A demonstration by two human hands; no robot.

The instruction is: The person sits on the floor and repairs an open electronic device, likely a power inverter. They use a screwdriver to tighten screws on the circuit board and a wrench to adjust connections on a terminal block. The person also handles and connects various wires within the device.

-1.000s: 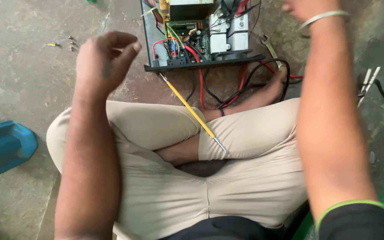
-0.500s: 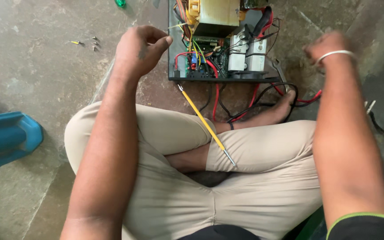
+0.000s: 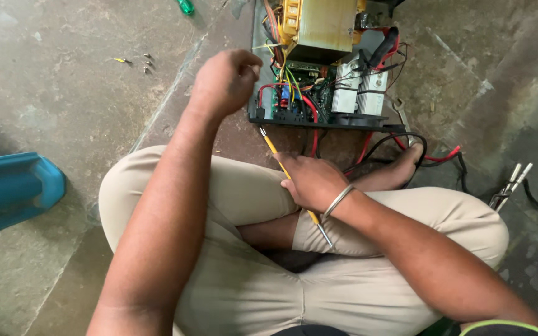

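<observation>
One person is sitting cross-legged on a concrete floor (image 3: 63, 81), two bare hands in view. One left hand (image 3: 224, 81): hanging loosely curled, fingertips drawn together, just above the near left edge of the chassis; whether anything is pinched between them cannot be told. One right hand (image 3: 311, 180): lying palm-down over the middle of the probe, fingers curving round it; a firm grasp cannot be confirmed. One bangle (image 3: 337, 202) is sitting on that wrist. One probe (image 3: 270, 144), thin and yellow with a metal tip, is lying slantwise across the lap, its upper end near the chassis's front rim, its tip resting on the right knee's trouser cloth. One open chassis (image 3: 318, 118) is standing on the floor ahead of the knees, holding one transformer (image 3: 318, 28), one green board (image 3: 315, 96) and two finned heatsinks (image 3: 361, 87). Red and black wires (image 3: 399, 146) are trailing from its front. One blue plastic item (image 3: 10, 190) is lying far left. Several small screws (image 3: 147, 62) are lying on the floor beyond the left hand.
</observation>
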